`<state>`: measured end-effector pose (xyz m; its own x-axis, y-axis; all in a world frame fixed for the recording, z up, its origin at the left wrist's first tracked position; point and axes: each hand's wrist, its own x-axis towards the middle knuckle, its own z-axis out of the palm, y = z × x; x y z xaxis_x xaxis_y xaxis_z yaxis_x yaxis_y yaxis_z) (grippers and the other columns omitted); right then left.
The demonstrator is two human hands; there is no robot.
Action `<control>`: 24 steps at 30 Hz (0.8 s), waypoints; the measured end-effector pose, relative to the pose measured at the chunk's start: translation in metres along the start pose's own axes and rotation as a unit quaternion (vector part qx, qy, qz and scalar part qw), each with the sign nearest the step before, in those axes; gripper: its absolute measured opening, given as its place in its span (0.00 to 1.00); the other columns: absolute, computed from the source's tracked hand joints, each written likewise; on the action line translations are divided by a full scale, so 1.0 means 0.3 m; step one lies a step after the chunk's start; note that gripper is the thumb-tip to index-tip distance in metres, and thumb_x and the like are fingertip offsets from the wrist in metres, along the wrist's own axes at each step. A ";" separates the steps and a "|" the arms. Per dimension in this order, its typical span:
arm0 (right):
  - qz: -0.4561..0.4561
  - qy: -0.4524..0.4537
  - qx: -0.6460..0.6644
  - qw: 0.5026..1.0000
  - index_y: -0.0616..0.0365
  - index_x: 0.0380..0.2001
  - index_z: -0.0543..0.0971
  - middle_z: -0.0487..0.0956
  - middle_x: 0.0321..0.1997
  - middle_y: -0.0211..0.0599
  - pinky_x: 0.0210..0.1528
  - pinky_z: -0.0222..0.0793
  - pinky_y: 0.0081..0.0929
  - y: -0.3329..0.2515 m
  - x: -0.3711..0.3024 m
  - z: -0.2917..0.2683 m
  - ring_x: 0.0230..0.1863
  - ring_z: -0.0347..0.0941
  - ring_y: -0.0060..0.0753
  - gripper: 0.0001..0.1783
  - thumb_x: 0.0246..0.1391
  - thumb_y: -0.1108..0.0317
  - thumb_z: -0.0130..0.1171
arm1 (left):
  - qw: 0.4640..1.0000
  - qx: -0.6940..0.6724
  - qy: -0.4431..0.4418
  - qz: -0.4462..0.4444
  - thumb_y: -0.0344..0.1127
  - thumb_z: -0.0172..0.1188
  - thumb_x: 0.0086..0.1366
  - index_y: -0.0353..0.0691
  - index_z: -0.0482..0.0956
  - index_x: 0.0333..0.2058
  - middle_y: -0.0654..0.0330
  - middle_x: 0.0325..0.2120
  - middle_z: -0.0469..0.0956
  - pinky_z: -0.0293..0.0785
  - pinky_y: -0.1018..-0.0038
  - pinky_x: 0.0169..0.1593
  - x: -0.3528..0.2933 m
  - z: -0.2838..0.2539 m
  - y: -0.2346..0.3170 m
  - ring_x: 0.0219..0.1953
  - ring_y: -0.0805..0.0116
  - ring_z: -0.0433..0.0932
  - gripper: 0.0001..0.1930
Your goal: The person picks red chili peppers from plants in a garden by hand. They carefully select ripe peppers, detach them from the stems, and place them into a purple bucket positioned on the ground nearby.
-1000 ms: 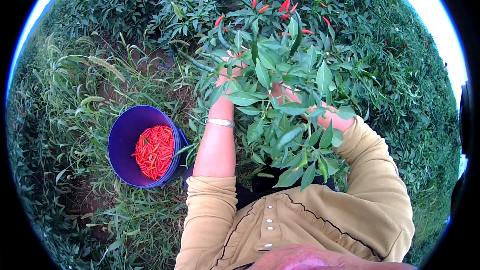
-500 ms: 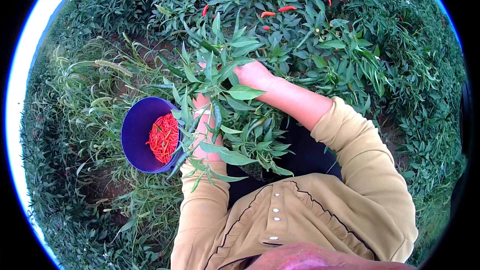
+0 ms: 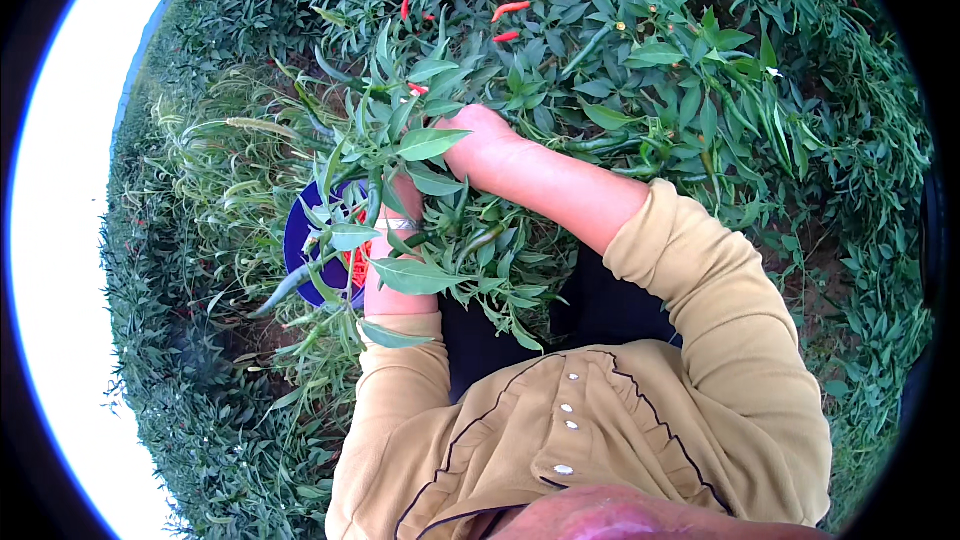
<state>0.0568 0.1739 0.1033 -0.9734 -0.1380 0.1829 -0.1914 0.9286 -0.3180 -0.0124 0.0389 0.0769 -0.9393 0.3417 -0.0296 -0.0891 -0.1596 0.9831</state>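
My left hand (image 3: 403, 197) reaches up among the branches of a chili pepper plant (image 3: 408, 275); leaves cover its fingers. A pale band circles that wrist. Close by on the right, my right hand (image 3: 477, 126) is in the same foliage, bent at the wrist with its back showing. Its fingers are out of sight behind leaves, so what it holds cannot be seen. A bit of red (image 3: 417, 89) shows between the leaves just beyond the hands. Long green chilies (image 3: 292, 283) hang from this plant, some over my left forearm.
A blue bucket (image 3: 297, 250) with red chilies (image 3: 359, 266) stands left of my left forearm, partly behind leaves. Ripe red chilies (image 3: 511, 10) dot the plants ahead. Tall seeding grass (image 3: 215, 155) grows at the left, and dense chili plants (image 3: 690, 70) spread to the right.
Both hands and the plant's branches sit slightly further left and up. Leaves and my left arm now overlap more of the bucket. The whole view has shifted a little.
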 end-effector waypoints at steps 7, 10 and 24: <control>0.029 0.138 0.122 0.982 0.57 0.32 0.81 0.80 0.37 0.47 0.44 0.74 0.38 0.050 0.059 0.057 0.39 0.79 0.46 0.11 0.46 0.66 0.54 | 0.985 0.165 -0.057 -0.011 0.35 0.56 0.60 0.36 0.74 0.23 0.62 0.16 0.69 0.61 0.74 0.22 -0.152 0.030 0.252 0.17 0.67 0.68 0.10; 0.014 0.128 0.123 0.984 0.58 0.30 0.81 0.80 0.34 0.48 0.45 0.73 0.37 0.072 0.072 0.034 0.39 0.77 0.51 0.12 0.47 0.64 0.53 | 0.897 0.243 -0.361 0.080 0.36 0.56 0.62 0.36 0.73 0.21 0.63 0.14 0.67 0.59 0.75 0.22 -0.232 0.049 0.313 0.17 0.69 0.67 0.13; -0.091 -0.297 0.010 0.950 0.63 0.42 0.78 0.78 0.43 0.49 0.54 0.65 0.36 -0.029 -0.127 -0.400 0.50 0.72 0.44 0.17 0.48 0.69 0.57 | 0.990 0.006 0.019 -0.140 0.37 0.52 0.64 0.41 0.68 0.24 0.62 0.13 0.67 0.50 0.76 0.13 0.542 0.393 0.107 0.09 0.77 0.55 0.10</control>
<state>0.1106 0.2122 0.2106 -0.8220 -0.4717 -0.3192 -0.3606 0.8648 -0.3493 -0.1289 0.1986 0.1248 -0.8900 0.3354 -0.3089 -0.3449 -0.0520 0.9372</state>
